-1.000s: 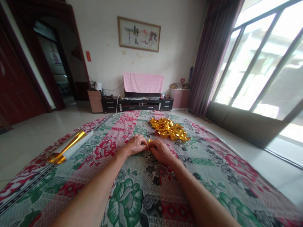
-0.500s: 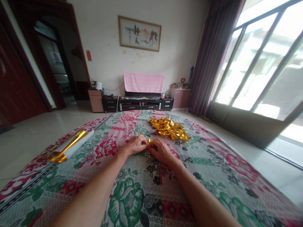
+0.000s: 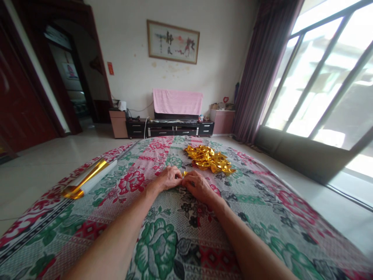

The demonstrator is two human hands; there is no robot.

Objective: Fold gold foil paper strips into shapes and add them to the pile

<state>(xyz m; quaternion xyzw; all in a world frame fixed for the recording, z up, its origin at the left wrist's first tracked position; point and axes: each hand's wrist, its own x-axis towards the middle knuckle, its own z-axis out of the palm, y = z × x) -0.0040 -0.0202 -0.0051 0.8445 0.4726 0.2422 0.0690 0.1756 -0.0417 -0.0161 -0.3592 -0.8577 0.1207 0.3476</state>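
Note:
My left hand (image 3: 169, 177) and my right hand (image 3: 197, 184) meet at the middle of the patterned cloth, their fingertips pinched together on a small piece of gold foil (image 3: 184, 174). Only a bit of the foil shows between the fingers; the rest is hidden. Just beyond my right hand lies a pile of folded gold foil pieces (image 3: 208, 158). Over to the left, a sheet of gold foil (image 3: 90, 177), partly curled, rests with its pale side partly up.
The flowered tablecloth (image 3: 157, 249) covers the large table. Beyond its far edge stand a low black cabinet (image 3: 135, 129) and something draped with a pink cloth (image 3: 177, 102). A curtain (image 3: 252, 74) and windows are on the right.
The fingers of my right hand have shifted slightly against the small foil piece, and a little less of it shows. The pile and the foil sheet lie as before.

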